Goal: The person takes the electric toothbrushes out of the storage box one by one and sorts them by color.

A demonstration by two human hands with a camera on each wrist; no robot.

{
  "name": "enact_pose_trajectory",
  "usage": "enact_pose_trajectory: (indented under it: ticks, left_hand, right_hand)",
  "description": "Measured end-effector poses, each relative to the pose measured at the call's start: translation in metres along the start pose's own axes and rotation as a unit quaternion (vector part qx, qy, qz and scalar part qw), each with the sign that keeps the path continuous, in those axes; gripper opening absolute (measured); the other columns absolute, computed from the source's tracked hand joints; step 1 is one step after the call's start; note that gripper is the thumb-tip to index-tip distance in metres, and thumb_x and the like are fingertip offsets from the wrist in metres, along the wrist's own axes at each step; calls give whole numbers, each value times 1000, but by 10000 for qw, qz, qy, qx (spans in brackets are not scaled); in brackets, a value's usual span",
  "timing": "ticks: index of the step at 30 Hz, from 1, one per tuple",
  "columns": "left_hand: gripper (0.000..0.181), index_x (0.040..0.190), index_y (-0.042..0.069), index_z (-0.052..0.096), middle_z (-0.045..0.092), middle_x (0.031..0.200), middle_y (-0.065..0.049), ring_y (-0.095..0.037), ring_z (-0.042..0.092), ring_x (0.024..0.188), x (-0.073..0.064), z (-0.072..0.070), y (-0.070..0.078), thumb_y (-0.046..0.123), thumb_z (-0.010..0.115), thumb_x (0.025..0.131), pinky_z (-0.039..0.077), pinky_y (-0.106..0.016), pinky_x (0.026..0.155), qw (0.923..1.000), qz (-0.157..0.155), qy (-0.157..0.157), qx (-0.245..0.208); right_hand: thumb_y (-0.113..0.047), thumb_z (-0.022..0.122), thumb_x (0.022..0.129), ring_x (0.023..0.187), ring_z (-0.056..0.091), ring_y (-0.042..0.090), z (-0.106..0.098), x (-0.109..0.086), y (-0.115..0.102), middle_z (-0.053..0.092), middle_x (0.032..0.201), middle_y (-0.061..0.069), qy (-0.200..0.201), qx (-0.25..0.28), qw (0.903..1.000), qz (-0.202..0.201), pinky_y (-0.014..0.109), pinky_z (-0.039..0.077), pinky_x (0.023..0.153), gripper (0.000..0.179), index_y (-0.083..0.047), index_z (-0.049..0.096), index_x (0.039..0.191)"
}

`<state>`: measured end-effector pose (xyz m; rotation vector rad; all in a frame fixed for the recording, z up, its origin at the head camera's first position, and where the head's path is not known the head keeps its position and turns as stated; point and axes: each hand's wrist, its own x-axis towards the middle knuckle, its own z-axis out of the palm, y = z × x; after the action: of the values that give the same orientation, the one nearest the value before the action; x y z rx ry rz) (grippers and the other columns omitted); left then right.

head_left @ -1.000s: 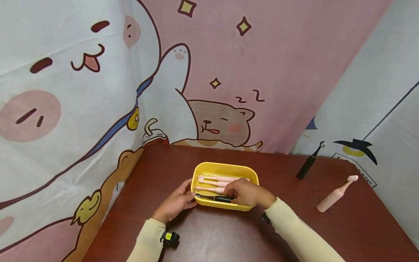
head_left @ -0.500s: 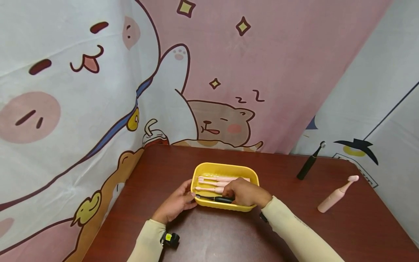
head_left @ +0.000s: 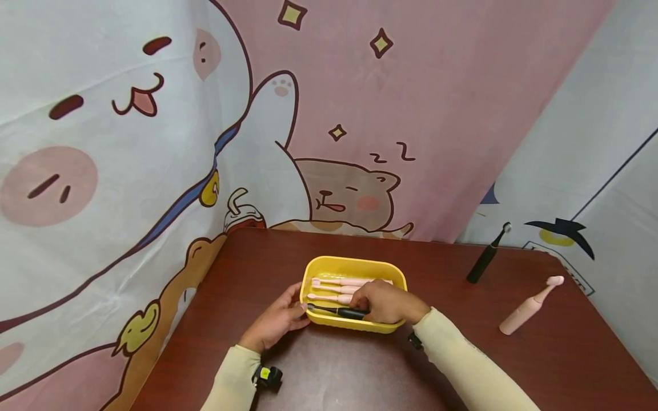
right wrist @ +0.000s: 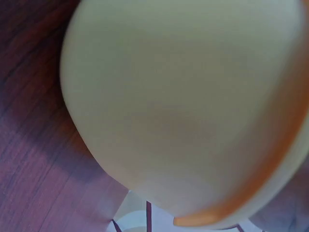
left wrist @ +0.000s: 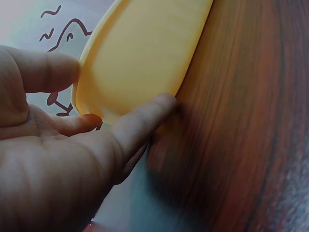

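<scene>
In the head view a yellow plastic basket [head_left: 354, 326] sits on the table, with several pink electric toothbrushes [head_left: 329, 289] and a black electric toothbrush [head_left: 334, 311] lying in it. My left hand [head_left: 277, 317] holds the basket's left end; the left wrist view has its fingers [left wrist: 140, 125] spread against the outer wall. My right hand [head_left: 388, 302] reaches inside at the right, curled fingers gripping the black toothbrush's handle end, which they hide. The right wrist view is mostly filled by the basket's pale, blurred outer side [right wrist: 178, 96].
To the right, a black electric toothbrush [head_left: 483, 262] and a pink electric toothbrush [head_left: 524, 314] stand on the dark wooden table [head_left: 442, 365]. Cartoon-printed cloth [head_left: 411, 103] hangs around the back and left edges.
Both hands and the basket stay almost in place. The right forearm shifts slightly; the toothbrushes lie as before.
</scene>
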<state>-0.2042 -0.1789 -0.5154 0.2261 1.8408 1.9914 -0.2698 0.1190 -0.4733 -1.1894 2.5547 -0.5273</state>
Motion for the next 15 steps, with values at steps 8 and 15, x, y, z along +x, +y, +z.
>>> enact_pose_trajectory:
  ticks: [8, 15]
  left_hand:
    - [61, 167, 3, 13, 30, 165, -30, -45, 43, 148, 0, 1, -1, 5, 40, 113, 45, -61, 115, 10000, -40, -22, -19]
    - [61, 167, 3, 11, 26, 167, -32, -49, 39, 151, 1, -1, 0, 4, 39, 113, 42, -63, 116, 9999, -29, -42, -114]
  right_hand:
    - [-6, 83, 85, 83, 63, 9, -6, -6, 8, 70, 92, -5, -16, 1210, 9926, -26, 24, 54, 76, 28, -15, 75, 110]
    - [-10, 79, 89, 93, 66, 16, -16, -11, 6, 70, 99, -5, 355, 1836, 9823, 117, 31, 57, 82, 30, -21, 73, 116]
